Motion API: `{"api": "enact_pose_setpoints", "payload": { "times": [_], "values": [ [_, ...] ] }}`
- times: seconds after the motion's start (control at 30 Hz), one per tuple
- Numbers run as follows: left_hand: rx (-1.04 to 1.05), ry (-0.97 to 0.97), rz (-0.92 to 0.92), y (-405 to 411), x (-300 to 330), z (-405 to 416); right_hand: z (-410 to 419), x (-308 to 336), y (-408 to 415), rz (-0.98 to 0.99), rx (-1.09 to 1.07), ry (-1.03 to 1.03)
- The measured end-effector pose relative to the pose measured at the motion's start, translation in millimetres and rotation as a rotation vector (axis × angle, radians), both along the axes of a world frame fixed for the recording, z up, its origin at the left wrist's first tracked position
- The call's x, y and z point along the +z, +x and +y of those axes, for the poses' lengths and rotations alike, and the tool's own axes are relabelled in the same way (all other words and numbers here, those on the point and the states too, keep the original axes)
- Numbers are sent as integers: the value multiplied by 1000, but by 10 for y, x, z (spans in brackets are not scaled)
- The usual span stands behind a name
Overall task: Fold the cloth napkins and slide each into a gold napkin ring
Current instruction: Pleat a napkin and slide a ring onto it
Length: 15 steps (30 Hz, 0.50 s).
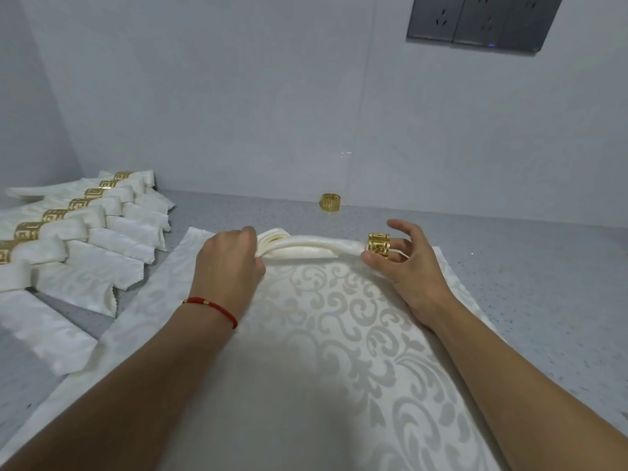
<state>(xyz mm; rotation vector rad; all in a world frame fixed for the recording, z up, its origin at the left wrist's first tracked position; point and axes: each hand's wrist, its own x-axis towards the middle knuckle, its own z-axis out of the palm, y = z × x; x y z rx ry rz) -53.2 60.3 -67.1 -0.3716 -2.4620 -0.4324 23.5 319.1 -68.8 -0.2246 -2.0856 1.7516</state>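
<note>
**Ring going onto the napkin's right end**

Head view: your left hand (231,253) has its fingers curled round the left end of the folded napkin (299,247), bunching the pleats tight. The napkin lies across the far edge of the patterned cloth (339,334) spread on the table (526,266). Your right hand (404,263) pinches the gold napkin ring (378,245) between thumb and a finger, the other fingers spread loose; the ring sits right at the napkin's right tip, just started on, as far as the view shows.

The step in hand looks like threading. Next, keep the left grip firm so the folds stay narrow, and draw the ring leftward toward the napkin's middle.

Left of the napkin lies a row of finished napkins (102,226), already ringed. Beyond it, by the wall, stands a spare ring (330,202).
</note>
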Motion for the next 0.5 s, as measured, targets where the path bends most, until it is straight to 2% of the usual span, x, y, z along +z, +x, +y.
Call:
{"api": "enact_pose_setpoints", "payload": {
  "times": [0.17, 0.33, 0.4, 0.5],
  "values": [
    [-69, 17, 48, -34, -13, -15, 2, -37, -63, 11, 48, 185],
    [-151, 26, 102, -56, -3, -48, -8, 6, -44, 47, 93, 231],
    [-180, 30, 124, -38, 3, -46, -21, 37, -19, 95, 62, 398],
    [-201, 40, 123, -23, 11, -32, -30, 120, 17, 113, -23, 854]
  ]
}}
